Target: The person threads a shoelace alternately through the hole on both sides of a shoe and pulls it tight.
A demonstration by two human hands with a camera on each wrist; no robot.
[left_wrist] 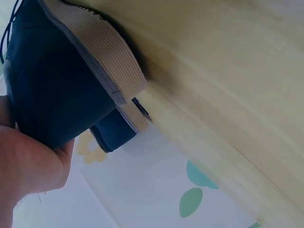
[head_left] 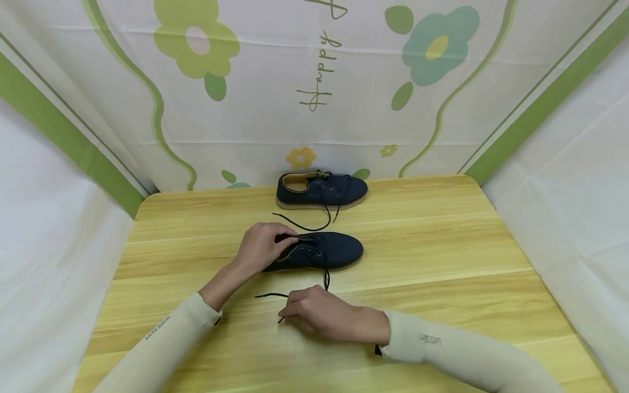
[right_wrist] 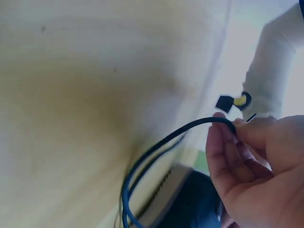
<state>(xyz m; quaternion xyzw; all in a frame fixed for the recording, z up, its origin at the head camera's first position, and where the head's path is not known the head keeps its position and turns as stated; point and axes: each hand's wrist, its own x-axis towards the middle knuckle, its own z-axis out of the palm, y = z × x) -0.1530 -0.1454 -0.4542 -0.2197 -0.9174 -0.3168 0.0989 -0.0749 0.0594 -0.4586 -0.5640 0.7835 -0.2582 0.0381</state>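
A dark blue lace-up shoe (head_left: 339, 251) lies mid-table, toe to the right, its tan ribbed sole (left_wrist: 102, 42) showing in the left wrist view. My left hand (head_left: 260, 248) reaches over its heel end, thumb and fingers pinching the shoe near the tongue; the exact spot is partly hidden. In front of the shoe, my right hand (head_left: 319, 314) pinches a dark shoelace (right_wrist: 166, 138) between thumb and fingers. The short tip pokes out past the fingers. A second lace strand (head_left: 270, 295) lies beside this hand, its end pointing left.
Behind stands the matching shoe (head_left: 344, 188), close to the printed curtain (head_left: 255, 131), its loose lace (head_left: 307, 228) trailing onto the wooden table (head_left: 442, 251). White cloth walls (head_left: 565, 191) rise on both sides.
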